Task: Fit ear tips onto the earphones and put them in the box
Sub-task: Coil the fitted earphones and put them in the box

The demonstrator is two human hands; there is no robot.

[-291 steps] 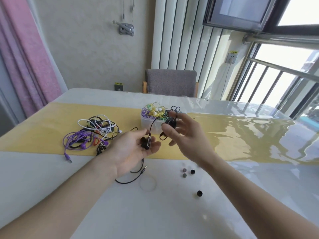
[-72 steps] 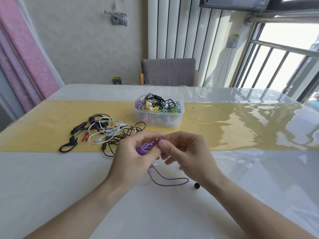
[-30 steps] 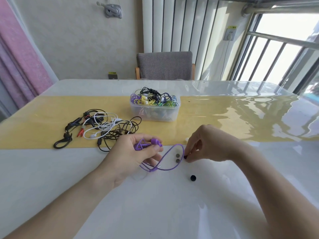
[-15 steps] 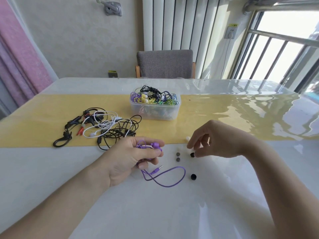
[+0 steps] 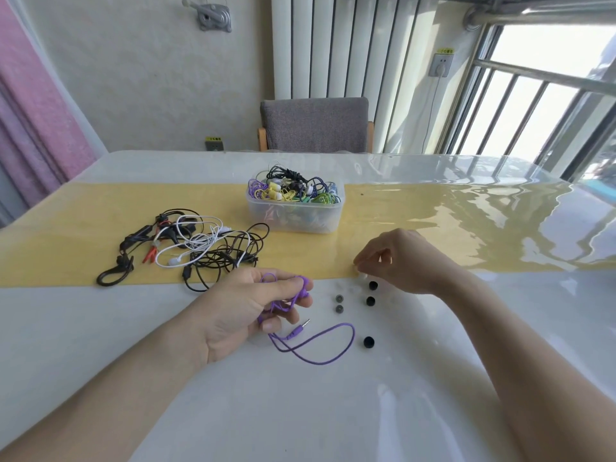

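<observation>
The left hand (image 5: 243, 308) grips a bundled purple wired earphone set (image 5: 290, 296), its fingers (image 5: 293, 285) curled round the earbuds and gathered cord above the glossy white tabletop (image 5: 300, 411); the rest of the purple cord trails down onto the tabletop in a loop, with the plug lying just beside the hand. The right hand (image 5: 403, 261) hovers near the edge of the yellow table runner (image 5: 66, 235), its fingertips drawn together over what looks like a small white ear tip (image 5: 361, 274), though whether it is actually pinched is too small to tell. Between the two hands lie two small grey ear tips (image 5: 339, 303) and, just beside them, two black ear tips (image 5: 371, 292); a third black ear tip (image 5: 368, 342) sits apart, near the cord loop. A clear plastic box (image 5: 295, 218) filled with coiled coloured earphones stands on the runner beyond the hands. To its left lies a tangle of black and white earphones (image 5: 196, 248).
</observation>
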